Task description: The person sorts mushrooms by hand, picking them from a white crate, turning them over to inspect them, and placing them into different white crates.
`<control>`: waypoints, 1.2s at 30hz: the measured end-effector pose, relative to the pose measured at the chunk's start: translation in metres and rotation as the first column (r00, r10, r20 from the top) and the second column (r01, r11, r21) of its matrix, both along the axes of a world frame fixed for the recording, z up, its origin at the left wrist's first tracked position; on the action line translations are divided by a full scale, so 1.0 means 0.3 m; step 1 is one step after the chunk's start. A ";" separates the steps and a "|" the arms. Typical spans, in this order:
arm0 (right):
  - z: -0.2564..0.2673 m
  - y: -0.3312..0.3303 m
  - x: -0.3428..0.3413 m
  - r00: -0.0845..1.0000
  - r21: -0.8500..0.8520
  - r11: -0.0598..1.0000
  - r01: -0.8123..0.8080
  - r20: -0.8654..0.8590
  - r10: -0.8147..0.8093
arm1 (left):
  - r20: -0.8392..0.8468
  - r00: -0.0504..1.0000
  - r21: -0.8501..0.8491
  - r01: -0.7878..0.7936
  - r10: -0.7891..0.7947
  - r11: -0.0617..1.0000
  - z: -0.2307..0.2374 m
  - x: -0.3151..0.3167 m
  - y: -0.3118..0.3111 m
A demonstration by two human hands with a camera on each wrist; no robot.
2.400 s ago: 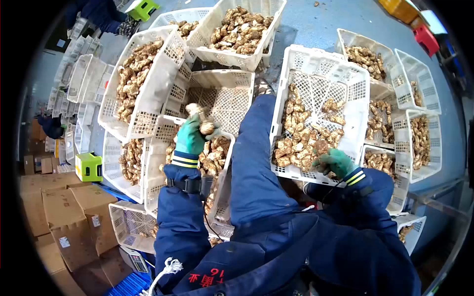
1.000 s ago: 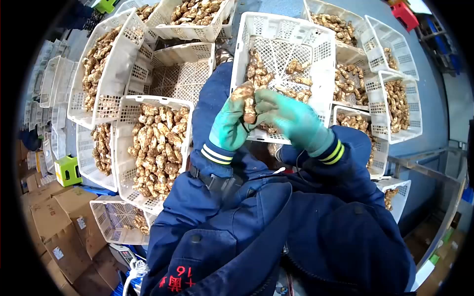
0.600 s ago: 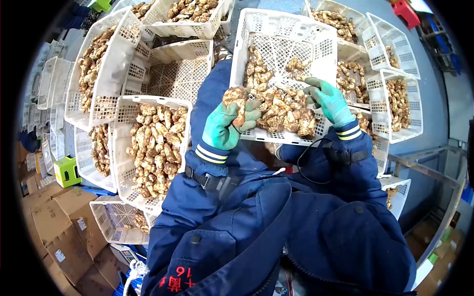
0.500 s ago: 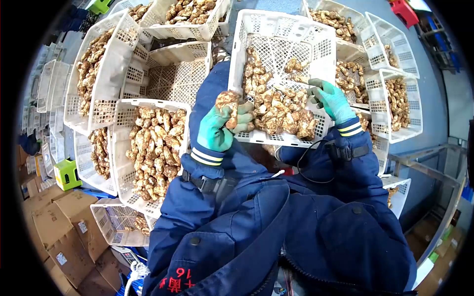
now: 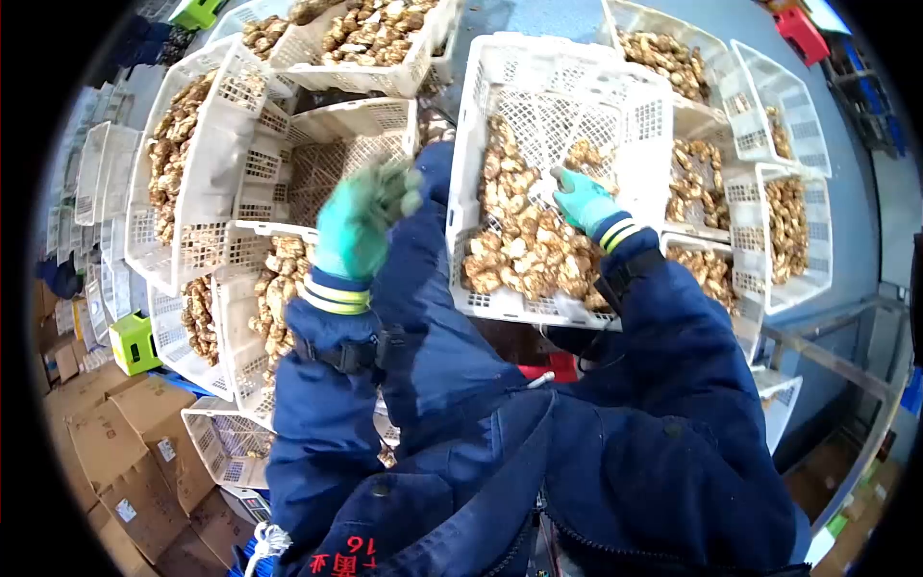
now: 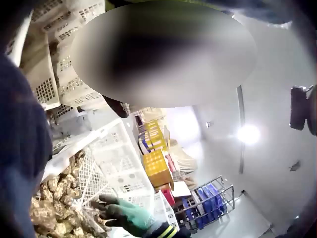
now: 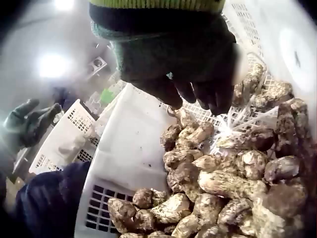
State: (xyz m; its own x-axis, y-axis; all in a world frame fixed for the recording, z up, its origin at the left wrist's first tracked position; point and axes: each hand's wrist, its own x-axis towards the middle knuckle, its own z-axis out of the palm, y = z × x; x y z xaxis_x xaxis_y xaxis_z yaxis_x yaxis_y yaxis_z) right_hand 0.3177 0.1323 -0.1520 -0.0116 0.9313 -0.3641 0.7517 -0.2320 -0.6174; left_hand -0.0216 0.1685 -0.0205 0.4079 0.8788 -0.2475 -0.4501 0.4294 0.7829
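Note:
My green-gloved left hand (image 5: 361, 229), blurred by motion in the head view, is above the left-hand crates. In the right wrist view that left hand (image 7: 30, 121) has loosely bent fingers, and no mushroom shows in them. My right hand (image 5: 583, 200), also gloved, reaches over the white crate (image 5: 657, 108) in front of me. Brown-and-cream thick-stemmed mushrooms (image 5: 532, 252) cover much of that crate's near and left floor. Seen from the right wrist, the right hand (image 7: 171, 62) points its fingers down at the mushrooms (image 7: 233, 183); its fingertips are partly in shadow.
A filled mushroom crate (image 5: 252, 370) stands at my left, with a crate showing its bare mesh floor (image 5: 336, 168) beyond it. More mushroom crates (image 5: 808, 226) are stacked on the right. Cardboard boxes (image 5: 106, 433) and a green stool (image 5: 135, 343) lie far left.
My left hand held a large mushroom near the middle crate; it has swung left, and the mushroom no longer shows in it. My right hand has moved left, farther over the mushrooms.

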 end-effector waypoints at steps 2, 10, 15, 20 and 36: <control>-0.062 0.037 -0.016 0.996 0.054 0.995 -0.085 0.044 0.083 | -0.069 0.998 -0.092 0.004 -0.011 0.996 -0.029 -0.001 -0.065; 0.109 0.117 0.015 0.987 -0.100 0.993 0.061 -0.141 -0.075 | -0.209 0.974 0.083 -0.074 0.090 0.994 0.020 -0.114 0.006; 0.082 0.069 0.074 0.998 -0.036 0.999 0.011 -0.059 -0.013 | -0.281 0.953 0.086 -0.095 0.116 0.992 0.065 -0.183 -0.011; 0.111 0.016 0.082 1.000 -0.069 0.998 -0.012 -0.021 0.011 | -0.302 0.945 0.174 -0.074 0.124 0.982 0.119 -0.230 0.007; 0.122 -0.336 0.325 0.859 0.066 0.896 0.439 0.263 -0.440 | -0.310 0.944 0.286 -0.023 0.116 0.958 0.250 -0.272 -0.061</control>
State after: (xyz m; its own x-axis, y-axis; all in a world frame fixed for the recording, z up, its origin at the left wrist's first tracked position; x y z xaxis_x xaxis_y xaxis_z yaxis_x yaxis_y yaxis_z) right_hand 0.4151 0.0317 -0.1152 0.4953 0.8180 -0.2925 0.7067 -0.5752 -0.4120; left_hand -0.1033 0.1502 0.0546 0.2828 0.9540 -0.0993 -0.1765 0.1535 0.9723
